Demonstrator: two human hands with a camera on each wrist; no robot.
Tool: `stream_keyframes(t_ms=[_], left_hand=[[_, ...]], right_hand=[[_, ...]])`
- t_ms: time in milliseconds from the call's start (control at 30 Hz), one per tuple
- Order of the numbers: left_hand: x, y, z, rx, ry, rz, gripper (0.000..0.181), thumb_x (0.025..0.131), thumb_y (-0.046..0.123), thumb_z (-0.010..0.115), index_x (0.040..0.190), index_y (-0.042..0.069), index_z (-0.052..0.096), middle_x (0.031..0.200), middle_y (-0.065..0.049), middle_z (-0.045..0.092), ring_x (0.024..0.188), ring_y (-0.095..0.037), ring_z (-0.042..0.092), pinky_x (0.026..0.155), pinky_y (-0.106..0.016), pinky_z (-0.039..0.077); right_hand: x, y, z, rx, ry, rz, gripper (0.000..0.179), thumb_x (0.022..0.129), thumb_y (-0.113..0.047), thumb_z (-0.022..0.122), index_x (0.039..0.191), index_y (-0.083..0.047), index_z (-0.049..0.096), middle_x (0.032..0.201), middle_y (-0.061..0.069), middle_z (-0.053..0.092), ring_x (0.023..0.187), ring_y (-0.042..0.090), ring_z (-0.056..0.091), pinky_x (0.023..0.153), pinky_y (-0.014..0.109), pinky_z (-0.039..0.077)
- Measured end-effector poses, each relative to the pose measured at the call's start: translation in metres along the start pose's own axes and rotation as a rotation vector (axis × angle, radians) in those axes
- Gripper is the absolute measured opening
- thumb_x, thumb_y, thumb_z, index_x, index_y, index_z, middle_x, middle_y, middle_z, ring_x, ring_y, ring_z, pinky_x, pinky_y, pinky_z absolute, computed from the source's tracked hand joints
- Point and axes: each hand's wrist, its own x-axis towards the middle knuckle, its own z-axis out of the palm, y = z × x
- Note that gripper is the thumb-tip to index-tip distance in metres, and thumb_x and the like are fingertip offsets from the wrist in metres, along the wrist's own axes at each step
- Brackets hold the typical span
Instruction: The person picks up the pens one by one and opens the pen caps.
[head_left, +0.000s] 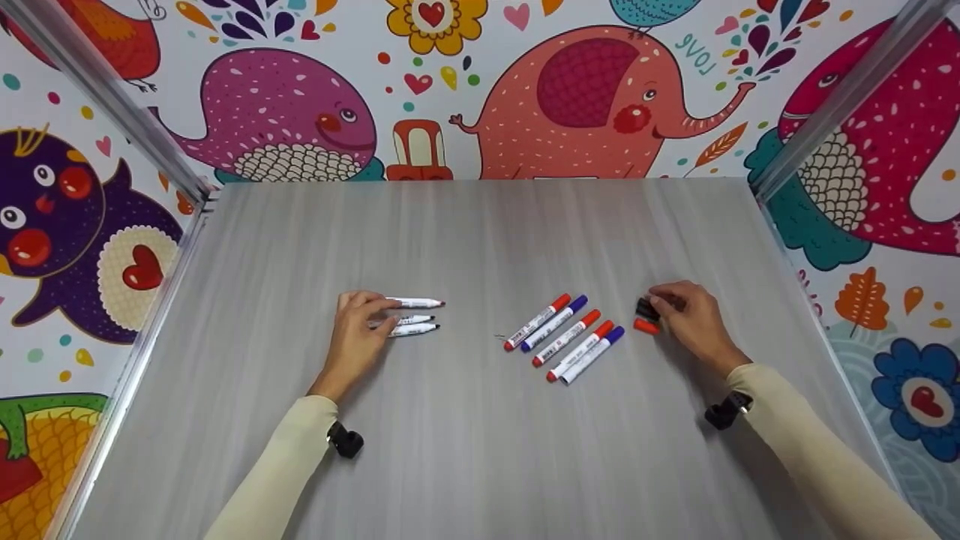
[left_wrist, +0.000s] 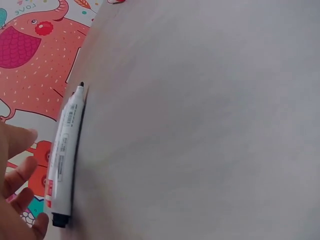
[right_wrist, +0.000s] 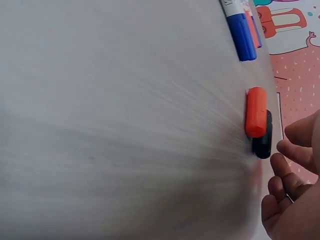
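My left hand (head_left: 355,334) is over the back ends of three uncapped white markers, their tips pointing right. Its index finger is right at the rear marker (head_left: 416,303), which has a reddish-brown tip. The front marker (head_left: 415,329) has a dark tip; the middle marker (head_left: 418,319) is partly hidden by the thumb. In the left wrist view, loosely bent fingers (left_wrist: 22,175) are beside a black-tipped marker (left_wrist: 65,160). My right hand (head_left: 694,322) has its fingertips close by a black cap (right_wrist: 263,145). A red cap (right_wrist: 256,112) lies alongside that black cap.
Several capped markers lie slanted in a row mid-table, between the hands, including a red marker (head_left: 537,322) and a blue marker (head_left: 592,355). Cartoon-printed walls (head_left: 420,82) border the grey table (head_left: 465,450) at the back and both sides, with metal posts (head_left: 847,97) at the corners.
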Motion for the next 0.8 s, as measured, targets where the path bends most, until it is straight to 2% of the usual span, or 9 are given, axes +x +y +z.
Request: stream_keyframes(t_ms=[167,400,633,800], left_hand=[[0.0,0.008,0.002,-0.016,-0.015,-0.009,0.021,0.093,-0.001,0.085,0.114,-0.003,0.082,0.116,-0.015,0.072,0.12,-0.032,0.053,0.099,-0.046,0.046],[0.0,0.016,0.005,-0.02,-0.016,0.014,0.023,0.092,-0.001,0.086,0.114,0.0,0.082,0.114,-0.013,0.073,0.117,-0.031,0.056,0.098,-0.047,0.048],[-0.001,0.027,0.006,-0.051,-0.078,-0.018,0.026,0.097,0.004,0.084,0.122,-0.001,0.081,0.12,-0.011,0.073,0.121,-0.028,0.057,0.101,-0.048,0.054],[-0.001,0.036,0.009,-0.071,-0.114,-0.014,0.029,0.098,0.005,0.083,0.125,-0.001,0.079,0.122,-0.01,0.073,0.122,-0.029,0.058,0.102,-0.052,0.054]], right_hand=[[0.001,-0.004,-0.004,0.007,0.003,-0.01,0.018,0.105,-0.006,0.073,0.119,0.002,0.081,0.11,0.017,0.077,0.092,0.019,0.057,0.081,0.021,0.042],[0.0,-0.01,-0.008,-0.001,-0.021,-0.03,0.021,0.106,-0.005,0.07,0.123,0.002,0.08,0.118,0.017,0.076,0.102,0.019,0.059,0.088,0.024,0.043],[0.001,-0.017,-0.007,-0.013,-0.056,-0.037,0.022,0.106,-0.008,0.07,0.125,0.0,0.08,0.119,0.014,0.075,0.105,0.021,0.06,0.088,0.019,0.045],[0.0,-0.023,-0.006,-0.018,-0.068,-0.054,0.023,0.106,-0.01,0.072,0.124,0.001,0.079,0.118,0.014,0.075,0.106,0.023,0.063,0.09,0.016,0.046]])
